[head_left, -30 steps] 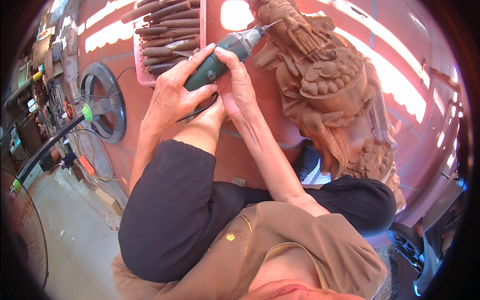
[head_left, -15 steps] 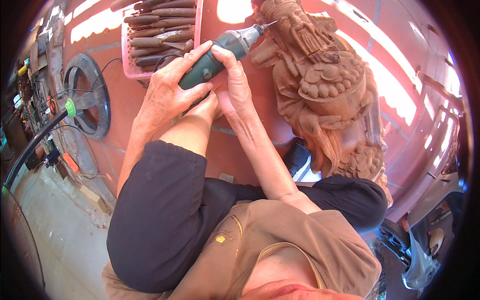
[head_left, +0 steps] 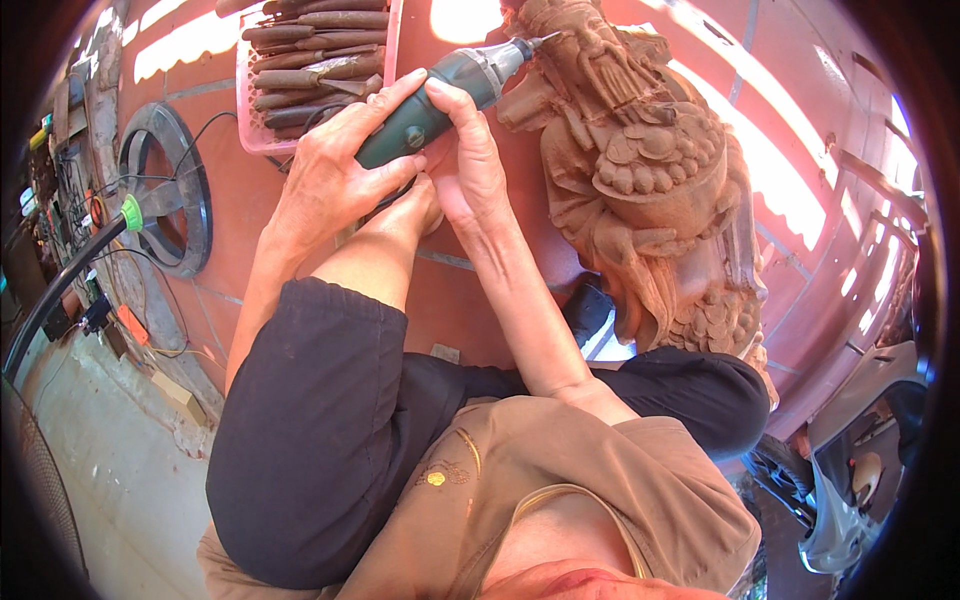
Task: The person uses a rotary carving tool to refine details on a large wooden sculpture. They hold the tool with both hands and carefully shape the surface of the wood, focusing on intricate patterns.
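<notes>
A green and grey rotary tool (head_left: 430,112) is held between both my hands above my bent knee and foot. My left hand (head_left: 335,170) wraps the rear of its body, thumb along the underside. Around its front right side curls my right hand (head_left: 468,150), with the thumb on top of the casing. The thin metal bit points right and reaches the upper part of a brown carved wooden figure (head_left: 650,170); whether it touches the wood I cannot tell. The carving lies on the floor to my right, with a rounded cluster of lumps at its middle.
A pink plastic basket (head_left: 243,95) full of dark-handled carving tools (head_left: 320,55) stands at the far left. A grey wheel-like base (head_left: 165,190) with cables beside it rests on the red tile floor (head_left: 460,300). A black hose (head_left: 70,280) with a green collar (head_left: 131,213) curves in at left.
The whole view has shifted slightly, with most things a little further left. Both hands keep their hold on the rotary tool, and its tip sits slightly closer to the carving.
</notes>
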Tool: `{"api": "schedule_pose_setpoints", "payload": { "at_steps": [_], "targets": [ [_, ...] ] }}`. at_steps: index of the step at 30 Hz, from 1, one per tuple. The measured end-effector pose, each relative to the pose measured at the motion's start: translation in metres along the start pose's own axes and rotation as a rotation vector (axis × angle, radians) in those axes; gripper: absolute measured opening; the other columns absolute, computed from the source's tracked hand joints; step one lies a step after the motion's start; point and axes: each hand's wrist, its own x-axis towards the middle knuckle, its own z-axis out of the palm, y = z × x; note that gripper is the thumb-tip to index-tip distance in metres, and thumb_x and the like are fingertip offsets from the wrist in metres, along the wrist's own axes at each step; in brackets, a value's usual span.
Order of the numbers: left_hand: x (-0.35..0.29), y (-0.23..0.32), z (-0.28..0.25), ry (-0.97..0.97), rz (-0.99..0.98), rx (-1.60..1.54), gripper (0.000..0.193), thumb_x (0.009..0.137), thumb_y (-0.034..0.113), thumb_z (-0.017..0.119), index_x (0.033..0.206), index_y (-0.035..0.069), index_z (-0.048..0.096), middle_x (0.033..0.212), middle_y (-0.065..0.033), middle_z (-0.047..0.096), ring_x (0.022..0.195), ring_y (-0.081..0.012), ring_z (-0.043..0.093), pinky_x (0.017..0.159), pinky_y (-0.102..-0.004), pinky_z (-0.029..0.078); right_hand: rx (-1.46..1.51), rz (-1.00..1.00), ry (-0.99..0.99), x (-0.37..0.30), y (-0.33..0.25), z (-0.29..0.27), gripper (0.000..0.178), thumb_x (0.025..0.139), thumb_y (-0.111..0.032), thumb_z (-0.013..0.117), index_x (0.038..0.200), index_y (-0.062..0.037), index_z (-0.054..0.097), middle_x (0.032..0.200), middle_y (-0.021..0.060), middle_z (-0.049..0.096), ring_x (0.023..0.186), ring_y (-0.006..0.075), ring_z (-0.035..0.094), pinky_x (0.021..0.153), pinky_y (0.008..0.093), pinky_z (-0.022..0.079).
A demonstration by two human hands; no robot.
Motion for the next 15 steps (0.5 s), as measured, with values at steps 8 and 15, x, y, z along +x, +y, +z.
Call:
{"api": "schedule_pose_setpoints", "payload": {
  "at_steps": [8,15],
  "targets": [
    [-0.0030,-0.0032,0.0009,-0.024,-0.049,-0.002,0.076,0.080,0.014,0.082,0.152,0.018,0.057,0.121,-0.0194,0.072,0.102,-0.0365,0.071,0.092,-0.0449,0.057,-0.005,0.000,0.016,-0.0020,0.0028,-0.0044,0.032,0.093,-0.030,0.075,0.113,-0.0068,0.066,0.100,0.0026,0.070,0.089,0.0127,0.070,0.080,0.0334,0.061],
    [-0.0071,-0.0026,-0.0013,-0.057,-0.082,-0.023,0.078,0.079,0.011,0.084,0.153,0.016,0.057,0.132,-0.0182,0.069,0.115,-0.0307,0.070,0.100,-0.0408,0.055,0.025,0.007,0.030,-0.0034,0.0094,-0.0039,0.035,0.093,-0.032,0.075,0.114,-0.0061,0.066,0.103,0.0034,0.069,0.094,0.0133,0.069,0.082,0.0346,0.061]
  ]
}}
